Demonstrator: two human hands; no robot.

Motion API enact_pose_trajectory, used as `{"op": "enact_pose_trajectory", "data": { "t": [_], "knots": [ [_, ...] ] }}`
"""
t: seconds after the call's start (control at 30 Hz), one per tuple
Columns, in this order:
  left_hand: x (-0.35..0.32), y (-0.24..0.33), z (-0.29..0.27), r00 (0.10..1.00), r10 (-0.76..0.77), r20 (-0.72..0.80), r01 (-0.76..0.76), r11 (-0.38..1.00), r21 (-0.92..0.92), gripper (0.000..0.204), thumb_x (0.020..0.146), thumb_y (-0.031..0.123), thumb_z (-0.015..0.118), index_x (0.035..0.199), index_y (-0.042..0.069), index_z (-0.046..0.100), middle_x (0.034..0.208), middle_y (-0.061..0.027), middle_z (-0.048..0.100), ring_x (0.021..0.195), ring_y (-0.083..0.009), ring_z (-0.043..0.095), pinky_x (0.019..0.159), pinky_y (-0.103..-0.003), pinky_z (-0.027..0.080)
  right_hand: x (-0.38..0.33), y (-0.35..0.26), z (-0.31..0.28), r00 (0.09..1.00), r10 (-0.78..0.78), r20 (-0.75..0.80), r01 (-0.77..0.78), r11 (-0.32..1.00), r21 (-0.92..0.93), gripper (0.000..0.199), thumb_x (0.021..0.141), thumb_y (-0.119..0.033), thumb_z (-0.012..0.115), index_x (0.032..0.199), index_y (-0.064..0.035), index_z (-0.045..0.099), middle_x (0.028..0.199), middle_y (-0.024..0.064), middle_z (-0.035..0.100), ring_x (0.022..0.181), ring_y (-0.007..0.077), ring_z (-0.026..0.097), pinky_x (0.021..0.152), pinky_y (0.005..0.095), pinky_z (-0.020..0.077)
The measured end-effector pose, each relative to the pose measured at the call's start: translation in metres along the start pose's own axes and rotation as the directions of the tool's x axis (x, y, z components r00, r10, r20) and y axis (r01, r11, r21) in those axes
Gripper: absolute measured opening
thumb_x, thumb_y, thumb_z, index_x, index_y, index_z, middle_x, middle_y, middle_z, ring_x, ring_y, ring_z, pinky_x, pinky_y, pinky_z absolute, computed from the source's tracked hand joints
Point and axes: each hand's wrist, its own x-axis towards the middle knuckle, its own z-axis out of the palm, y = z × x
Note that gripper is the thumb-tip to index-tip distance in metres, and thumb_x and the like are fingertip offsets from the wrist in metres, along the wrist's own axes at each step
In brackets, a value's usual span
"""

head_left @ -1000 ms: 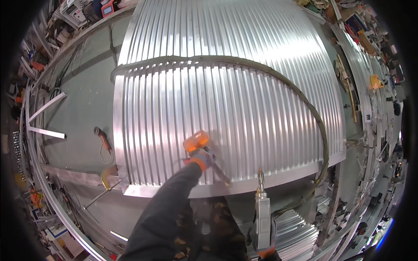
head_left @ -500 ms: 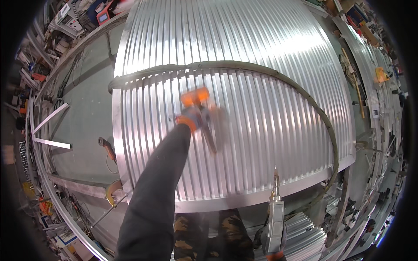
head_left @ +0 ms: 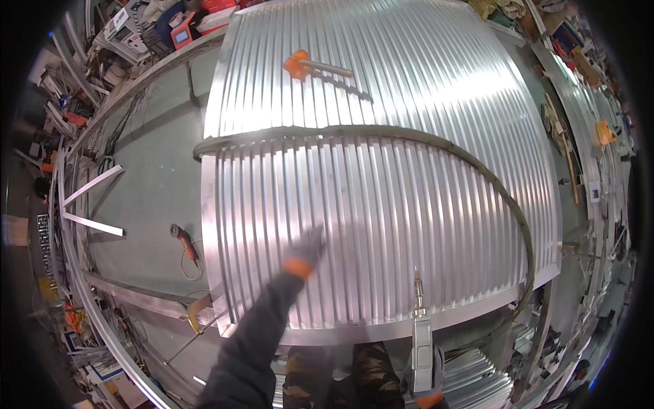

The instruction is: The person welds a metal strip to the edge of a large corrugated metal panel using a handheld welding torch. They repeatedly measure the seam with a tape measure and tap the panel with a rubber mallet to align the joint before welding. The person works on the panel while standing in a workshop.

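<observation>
In the middle of a ribbed bare-metal panel (head_left: 381, 225), my left hand (head_left: 308, 249), in a grey glove with an orange cuff, reaches over the ribs. It holds nothing; its fingers look stretched out, though motion blurs them. By the panel's near edge, my right hand (head_left: 430, 382), gloved too, grips a silver handheld welding gun (head_left: 422, 344). The gun's narrow copper-coloured nozzle points away from me, over the ribs. Far off on the panel lies a mallet with an orange head (head_left: 297, 65), its handle toward the right.
A thick dark hose (head_left: 436, 140) arches across the panel and down its right side. On the green-grey table (head_left: 150, 204) at the left lie a corded orange-handled tool (head_left: 182, 242) and two pale strips (head_left: 95, 225). A clamp (head_left: 196, 317) grips near the panel's near-left corner.
My left hand has let go of the mallet, which now lies beyond the hose, and has drawn back toward me. The right hand still holds the welding gun near the same place.
</observation>
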Motion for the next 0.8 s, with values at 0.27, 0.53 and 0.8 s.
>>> {"op": "enact_pose_trajectory", "data": {
  "t": [0.27, 0.53, 0.8],
  "knots": [
    [-0.339, 0.046, -0.034, 0.838, -0.265, 0.478, 0.447, 0.834, -0.322, 0.054, 0.094, 0.049, 0.062, 0.133, 0.012, 0.063, 0.121, -0.0173, 0.070, 0.111, -0.0338, 0.068, 0.094, -0.046, 0.053, 0.023, -0.045, 0.020, 0.946, -0.267, -0.185, 0.280, 0.959, 0.044, 0.059, 0.081, -0.025, 0.075, 0.131, -0.0064, 0.051, 0.124, 0.0159, 0.054, 0.117, 0.0370, 0.056, 0.096, 0.0523, 0.0479],
    [-0.532, -0.065, 0.011, 0.676, -0.602, 0.426, 0.631, 0.173, -0.756, 0.030, 0.099, 0.025, 0.064, 0.116, 0.002, 0.072, 0.099, -0.0085, 0.076, 0.091, -0.0157, 0.069, 0.081, -0.031, 0.055, -0.014, -0.116, 0.039, 0.870, -0.423, -0.255, 0.462, 0.879, 0.117, 0.056, 0.085, -0.020, 0.074, 0.134, -0.0010, 0.057, 0.131, 0.0217, 0.058, 0.119, 0.0405, 0.057, 0.096, 0.0453, 0.0516],
    [-0.632, -0.154, 0.117, 0.846, -0.384, -0.370, -0.005, 0.689, -0.725, 0.033, 0.087, 0.010, 0.065, 0.120, 0.007, 0.070, 0.118, -0.0136, 0.068, 0.106, -0.0300, 0.064, 0.091, -0.039, 0.053, -0.089, -0.152, 0.127, 0.721, -0.679, -0.139, 0.656, 0.734, -0.178, 0.048, 0.099, -0.028, 0.061, 0.139, -0.0028, 0.052, 0.114, 0.0122, 0.064, 0.087, 0.0220, 0.063, 0.072, 0.0337, 0.0549]
  ]
}}
